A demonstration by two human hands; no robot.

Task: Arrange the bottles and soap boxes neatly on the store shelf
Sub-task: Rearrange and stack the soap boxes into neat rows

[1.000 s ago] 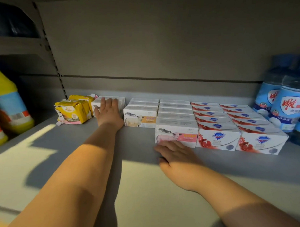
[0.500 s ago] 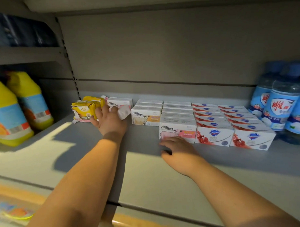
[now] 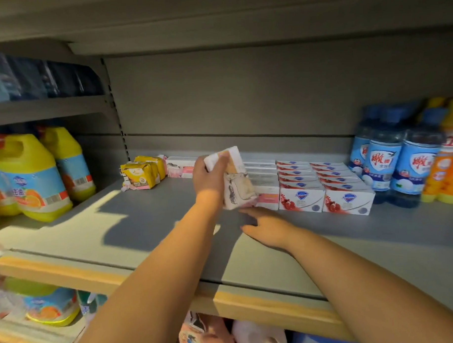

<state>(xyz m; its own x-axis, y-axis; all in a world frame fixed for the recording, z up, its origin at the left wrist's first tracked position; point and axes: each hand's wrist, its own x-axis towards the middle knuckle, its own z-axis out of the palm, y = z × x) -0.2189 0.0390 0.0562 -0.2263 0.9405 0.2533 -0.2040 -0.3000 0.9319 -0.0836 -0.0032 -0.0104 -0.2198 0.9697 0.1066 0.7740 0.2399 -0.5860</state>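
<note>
My left hand (image 3: pixel 207 179) grips a stack of white soap boxes (image 3: pixel 236 181) with orange and pink print, lifted off the grey shelf (image 3: pixel 150 225) and tilted on end. My right hand (image 3: pixel 266 226) rests flat on the shelf, fingers straight, just in front of the pink-fronted soap box row (image 3: pixel 267 195). Rows of white and red soap boxes (image 3: pixel 323 188) lie to the right. One more white and pink box (image 3: pixel 180 167) stays at the back. Blue-labelled bottles (image 3: pixel 389 160) stand at the far right.
Yellow soap packets (image 3: pixel 142 174) lie at the back left. Big yellow jugs (image 3: pixel 30 175) fill the neighbouring shelf bay to the left. Orange bottles (image 3: pixel 449 173) stand at the right edge. More goods sit on the shelf below (image 3: pixel 50 308).
My left hand has picked up the white boxes from the back left and carried them rightward, toward the other rows. My right hand stayed flat on the shelf. The view pulled back.
</note>
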